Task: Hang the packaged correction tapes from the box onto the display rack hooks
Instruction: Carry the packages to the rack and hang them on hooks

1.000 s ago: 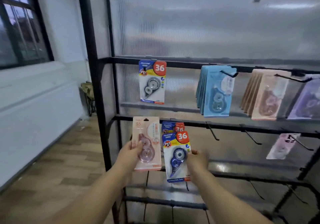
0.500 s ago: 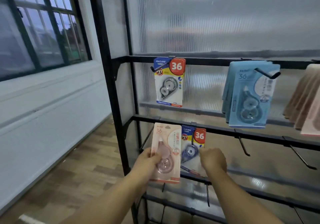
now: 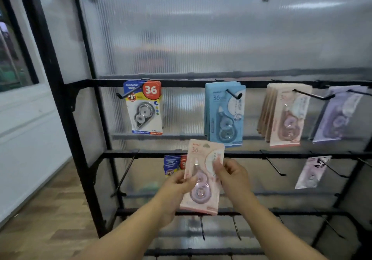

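A pink pack of correction tape (image 3: 202, 181) is held upright in front of the rack (image 3: 181, 83), level with the second rail. Its left edge is gripped by the left hand (image 3: 177, 187), thumb laid across the front, while its right edge is pinched by the curled fingers of the right hand (image 3: 233, 177). Blue-and-red packs (image 3: 174, 164) are seen hanging just behind it. On the top rail, a yellow-and-red pack (image 3: 145, 108), light blue packs (image 3: 224, 114), pink packs (image 3: 285, 116) and lilac packs (image 3: 338, 116) (somewhat blurred) are hung on hooks.
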Tool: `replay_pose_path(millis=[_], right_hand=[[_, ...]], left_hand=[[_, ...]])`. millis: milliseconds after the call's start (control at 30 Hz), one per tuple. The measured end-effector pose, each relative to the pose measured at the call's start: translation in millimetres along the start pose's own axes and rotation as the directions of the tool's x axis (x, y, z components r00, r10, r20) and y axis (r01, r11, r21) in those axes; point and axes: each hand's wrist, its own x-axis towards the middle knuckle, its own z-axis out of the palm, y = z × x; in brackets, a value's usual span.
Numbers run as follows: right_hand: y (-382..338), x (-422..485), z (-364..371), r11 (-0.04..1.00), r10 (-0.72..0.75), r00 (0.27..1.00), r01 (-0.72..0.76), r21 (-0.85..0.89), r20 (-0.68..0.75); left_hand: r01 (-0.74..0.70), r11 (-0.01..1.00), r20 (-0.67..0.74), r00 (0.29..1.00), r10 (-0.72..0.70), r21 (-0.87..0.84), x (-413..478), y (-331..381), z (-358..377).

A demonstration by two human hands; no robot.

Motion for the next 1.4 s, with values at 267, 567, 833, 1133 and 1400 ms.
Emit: replay_pose_path(millis=[267,567,833,1133,1400], right_hand=[[-13.5,-10.6,-111.6,0.989,-0.101,0.953,0.065,-0.131,-0.284],[-87.0,-3.6,-174.3,0.949,-0.316,0.847,0.273,-0.159,-0.428],[-87.2,5.4,-182.0,0.930,-0.360,0.833,0.282,-0.237,-0.420],[-88.8,10.6,-182.6,0.929,-0.371,0.816,0.325,-0.179,-0.443],[-95.8,51.1,-183.2,0.909,-0.308,0.872,0.152,-0.388,-0.380]], left_hand=[[-0.031,0.984,0.235,0.972,-0.012,0.177,14.4,13.4,103.9],[-0.196,0.977,0.363,0.919,0.152,0.089,26.9,71.2,188.3],[-0.217,0.971,0.358,0.918,0.169,0.098,27.2,77.5,195.6],[-0.212,0.970,0.348,0.924,0.160,0.117,28.9,84.3,197.0],[-0.175,0.961,0.227,0.966,0.125,0.212,29.8,83.0,191.7]])
